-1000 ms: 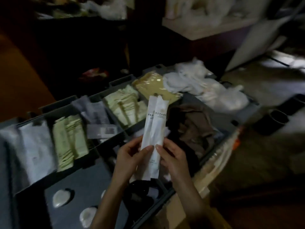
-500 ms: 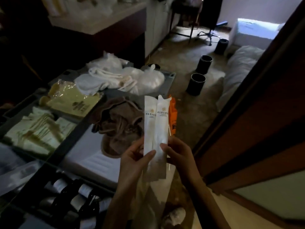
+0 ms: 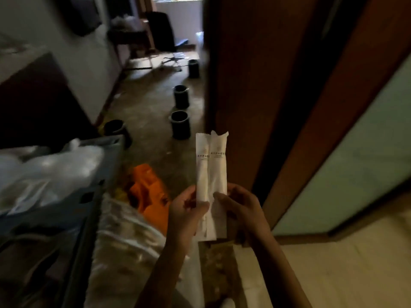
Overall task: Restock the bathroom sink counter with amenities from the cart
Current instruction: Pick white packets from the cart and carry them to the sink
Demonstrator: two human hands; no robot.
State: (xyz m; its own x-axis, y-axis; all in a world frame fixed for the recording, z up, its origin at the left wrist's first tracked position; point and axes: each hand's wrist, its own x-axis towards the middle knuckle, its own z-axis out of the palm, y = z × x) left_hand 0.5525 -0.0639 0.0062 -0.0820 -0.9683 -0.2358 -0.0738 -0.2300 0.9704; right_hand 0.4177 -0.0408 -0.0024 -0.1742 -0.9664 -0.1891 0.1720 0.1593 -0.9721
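- Two long white paper sachets (image 3: 202,174) (image 3: 219,170) with printed lettering are showing, side by side.
- Two bare hands are pinching them: one left hand (image 3: 186,210) and one right hand (image 3: 242,207).
- Four black cylindrical bins (image 3: 180,125) (image 3: 181,96) (image 3: 193,68) (image 3: 114,127) are standing on the floor, one partly hidden.
- One crumpled orange plastic thing (image 3: 146,190) is lying beside one grey plastic cart (image 3: 106,152).
- One black swivel chair (image 3: 161,30) is standing far behind.

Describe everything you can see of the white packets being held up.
The white packets are two long, narrow sealed sachets, matte like paper, upright side by side and slightly overlapping, with crimped tops and a small printed line near the top, too blurred to read. The left hand and right hand pinch their lower halves, thumbs in front.
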